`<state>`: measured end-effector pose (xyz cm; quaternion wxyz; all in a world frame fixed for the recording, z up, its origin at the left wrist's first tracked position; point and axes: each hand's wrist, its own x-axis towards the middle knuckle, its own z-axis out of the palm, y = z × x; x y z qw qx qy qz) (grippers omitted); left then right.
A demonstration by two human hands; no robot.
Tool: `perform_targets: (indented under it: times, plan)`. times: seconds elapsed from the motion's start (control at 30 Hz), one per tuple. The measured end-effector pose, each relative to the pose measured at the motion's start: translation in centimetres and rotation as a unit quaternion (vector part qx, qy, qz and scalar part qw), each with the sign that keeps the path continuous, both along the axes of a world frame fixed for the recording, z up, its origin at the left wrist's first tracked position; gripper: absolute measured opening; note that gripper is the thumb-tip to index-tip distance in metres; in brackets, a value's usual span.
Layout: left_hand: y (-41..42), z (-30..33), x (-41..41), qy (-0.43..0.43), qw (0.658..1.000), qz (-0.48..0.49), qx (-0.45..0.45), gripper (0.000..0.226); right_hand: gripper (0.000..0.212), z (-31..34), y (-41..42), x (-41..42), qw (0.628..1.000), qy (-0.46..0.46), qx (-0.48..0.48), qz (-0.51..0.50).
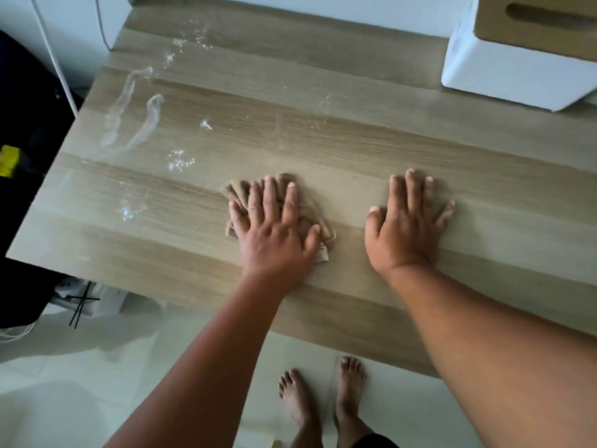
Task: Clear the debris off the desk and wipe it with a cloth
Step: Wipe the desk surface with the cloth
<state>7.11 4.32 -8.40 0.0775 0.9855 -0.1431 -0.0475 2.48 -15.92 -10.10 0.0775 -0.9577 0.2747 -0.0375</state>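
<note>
desk (355, 150): wood-grain, smooth, wet-streaked | cloth (239, 192): beige ribbed fabric

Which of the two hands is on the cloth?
The left hand: it lies flat on the crumpled tan cloth. The right hand rests palm-down on the bare desk, apart from the cloth.

- You will find no text, brand, number or sign that can be read anywhere here.
- The small tag (321, 255) at the corner of the cloth (240, 192) carries faint marks, too blurred to read.
- The white box (504, 72) at the desk's far right corner shows no print.
</note>
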Motion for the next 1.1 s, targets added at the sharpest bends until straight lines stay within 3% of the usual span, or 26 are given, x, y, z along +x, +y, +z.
perform_targets:
  times: [0.13,0.3,0.47,0.7,0.9,1.03,1.1]
  plan:
    - [-1.1,-0.1,-1.8,-0.037,0.989,-0.132,-0.046,0.071,0.069,0.2,0.0,-0.2,1.0,0.009,-0.006,-0.002]
    - [5.5,-0.1,-4.0,-0.036,0.956,-0.278,-0.083,0.061,0.07,0.6,0.0,-0.2,0.999,0.03,-0.013,-0.002]
    - [9.7,0.1,-0.9,-0.045,0.971,-0.223,-0.073,0.063,0.072,0.8,0.1,-0.1,0.999,0.036,-0.012,-0.004]
    - [1.7,0.8,6.3,0.012,0.999,-0.022,-0.049,0.072,0.072,0.7,0.0,0.0,0.999,0.042,-0.015,-0.004]
    - [-2.8,0.7,7.1,0.009,0.99,-0.134,-0.048,0.07,0.072,0.8,-0.1,-0.1,0.999,0.047,-0.017,-0.005]
    - [-0.2,0.5,4.1,-0.023,0.963,-0.25,-0.096,0.052,0.073,1.1,0.1,0.0,0.998,0.053,-0.022,-0.006]
    - [2.2,0.4,3.2,-0.024,0.958,-0.264,-0.108,0.049,0.074,1.2,0.3,0.0,0.998,0.055,-0.02,-0.006]
